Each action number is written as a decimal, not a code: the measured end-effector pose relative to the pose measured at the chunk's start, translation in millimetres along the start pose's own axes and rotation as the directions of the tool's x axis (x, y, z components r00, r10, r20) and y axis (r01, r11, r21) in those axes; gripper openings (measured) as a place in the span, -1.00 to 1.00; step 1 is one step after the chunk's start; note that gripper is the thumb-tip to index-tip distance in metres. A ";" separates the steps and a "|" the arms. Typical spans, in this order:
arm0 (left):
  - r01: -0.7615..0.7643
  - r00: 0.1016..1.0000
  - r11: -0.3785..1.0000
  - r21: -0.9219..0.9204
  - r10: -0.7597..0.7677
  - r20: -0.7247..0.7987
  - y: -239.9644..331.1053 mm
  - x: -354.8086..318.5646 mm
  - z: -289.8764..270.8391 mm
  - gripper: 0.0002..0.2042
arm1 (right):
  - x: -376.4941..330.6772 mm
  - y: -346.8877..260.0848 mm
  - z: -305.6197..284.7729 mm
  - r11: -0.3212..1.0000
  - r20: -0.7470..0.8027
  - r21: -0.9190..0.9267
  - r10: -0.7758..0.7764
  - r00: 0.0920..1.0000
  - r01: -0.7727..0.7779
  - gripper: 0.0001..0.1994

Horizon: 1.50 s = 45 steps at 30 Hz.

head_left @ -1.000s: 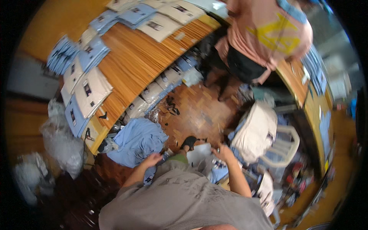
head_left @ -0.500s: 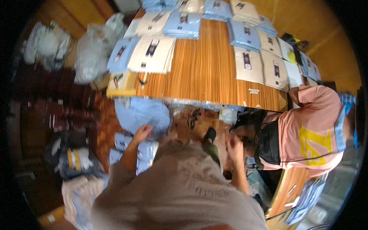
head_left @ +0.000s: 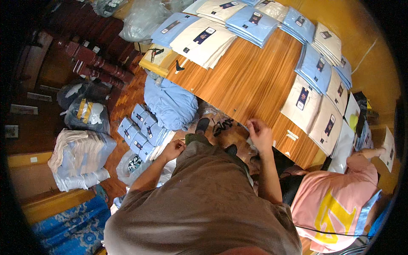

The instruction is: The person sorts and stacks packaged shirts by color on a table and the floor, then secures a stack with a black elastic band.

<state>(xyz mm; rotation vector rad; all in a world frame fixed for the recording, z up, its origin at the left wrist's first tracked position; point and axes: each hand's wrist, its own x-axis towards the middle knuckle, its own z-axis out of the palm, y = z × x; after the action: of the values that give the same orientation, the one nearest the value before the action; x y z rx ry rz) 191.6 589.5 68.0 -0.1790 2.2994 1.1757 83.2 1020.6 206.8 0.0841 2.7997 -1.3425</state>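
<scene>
Just under your right hand lies the near edge of the wooden table, and the fingers there are pinched together on something small and pale, too small to tell what. Your left hand sits low beside your grey shirt, its fingers curled in; whether they grip anything you cannot tell from this one head view. Beyond the right fingers, rows of folded shirts in clear bags, blue and cream, line the far side of the table. Left of the left fingers, a row of bagged blue shirts stands on the floor, with a loose blue cloth heap above it. A person in a pink top crouches to your right.

To work the small piece cleanly, I would judge you should keep it over the table edge and bring the left hand up to steady it.

Against half a second ago, the view has swung so the table fills more of the frame, and your right hand has risen to its edge.
</scene>
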 end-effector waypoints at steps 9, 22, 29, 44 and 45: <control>-0.184 0.983 0.979 -0.083 0.182 -0.031 107.4 57.2 -66.4 -0.70 | 1.3 19.8 44.6 0.974 -0.053 -0.218 0.044 0.998 -0.055 -0.75; -0.505 0.845 0.746 -0.434 0.531 -0.070 205.4 160.7 -188.8 -0.88 | 105.5 -80.0 103.7 0.954 0.041 -0.289 0.087 0.995 -0.072 -0.70; -0.700 0.559 0.441 -0.562 0.828 -0.047 340.8 181.2 -252.5 -0.90 | 46.9 -64.0 121.5 0.957 -0.092 -0.233 0.156 0.984 -0.173 -0.74; -0.615 0.610 0.735 -0.286 0.673 0.418 269.2 185.6 -90.1 -0.79 | 41.7 -41.5 0.2 0.983 -0.147 -0.094 0.142 0.979 -0.157 -0.77; -0.584 0.661 0.764 -0.275 0.644 0.385 263.3 178.9 -77.4 -0.79 | 45.2 -34.9 -13.9 0.985 -0.098 -0.101 0.130 0.987 -0.140 -0.76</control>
<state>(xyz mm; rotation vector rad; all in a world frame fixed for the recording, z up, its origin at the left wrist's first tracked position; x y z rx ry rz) -83.4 711.7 197.5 0.8333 1.8789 1.4875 35.8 1011.1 240.1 0.3339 2.8738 -1.1855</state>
